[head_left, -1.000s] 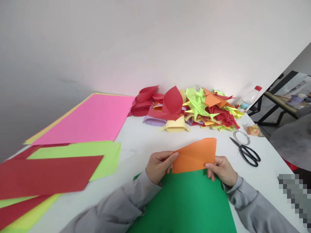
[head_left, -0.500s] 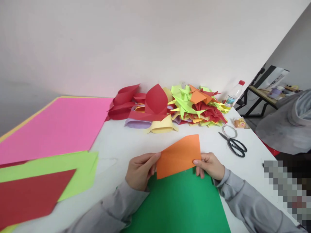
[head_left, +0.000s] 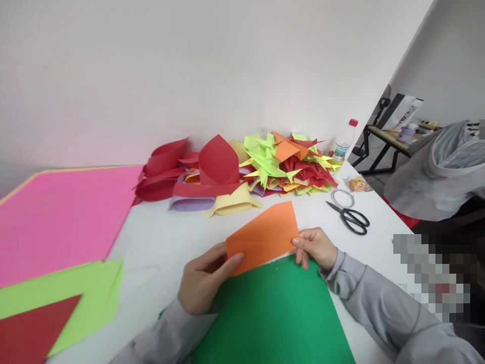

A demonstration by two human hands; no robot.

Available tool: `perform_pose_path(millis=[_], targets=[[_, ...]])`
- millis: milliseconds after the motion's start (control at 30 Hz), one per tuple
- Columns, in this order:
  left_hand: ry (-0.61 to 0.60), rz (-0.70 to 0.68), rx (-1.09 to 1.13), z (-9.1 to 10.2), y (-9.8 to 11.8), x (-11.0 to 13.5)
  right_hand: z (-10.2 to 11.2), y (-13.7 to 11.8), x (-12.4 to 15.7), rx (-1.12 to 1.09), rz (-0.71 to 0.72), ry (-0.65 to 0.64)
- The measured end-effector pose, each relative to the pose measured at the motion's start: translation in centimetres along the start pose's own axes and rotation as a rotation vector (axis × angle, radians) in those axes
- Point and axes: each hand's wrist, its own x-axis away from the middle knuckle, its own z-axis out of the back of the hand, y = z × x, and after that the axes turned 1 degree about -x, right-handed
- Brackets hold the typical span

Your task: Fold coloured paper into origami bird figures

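A piece of orange paper is held up between my two hands, tilted, with a faint crease across it and its two top corners slanted. My left hand pinches its lower left side, thumb on the near face and the other fingers behind. At the right edge my right hand grips it between thumb and fingers. Below it lies a large sheet of green paper, whose near end runs out of view.
Folded paper shapes and red paper hats are heaped along the wall. Scissors, a tape roll, a snack packet and a bottle stand right. Pink sheets lie left. Another person's grey clothing shows beyond.
The view has turned slightly right. My left thumb has moved along the orange paper's lower left side, onto its face. My right hand keeps its hold.
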Motion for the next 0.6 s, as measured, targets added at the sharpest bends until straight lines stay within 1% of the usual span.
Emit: perform_pose_path(millis=[100,233,367,433,533,600], targets=[[-0.093,0.007,0.017,-0.33,0.32,0.2,0.22,0.14,-0.26,-0.067,-0.009,0.018],[-0.101,0.045,0.05,-0.39,0.26,0.13,0.42,0.25,-0.64,-0.145,0.024,0.061],[-0.12,0.039,0.026,-0.41,0.18,0.09,0.19,0.16,-0.42,-0.065,0.029,0.022],[-0.143,0.064,0.04,-0.52,0.24,0.18,0.0,0.09,-0.11,-0.017,0.034,0.005],[-0.207,0.128,0.07,-0.65,0.25,0.2,-0.25,-0.03,0.24,0.027,0.044,-0.004],[-0.271,0.142,0.063,-0.62,0.12,0.07,-0.38,-0.13,0.33,0.046,0.054,0.003]])
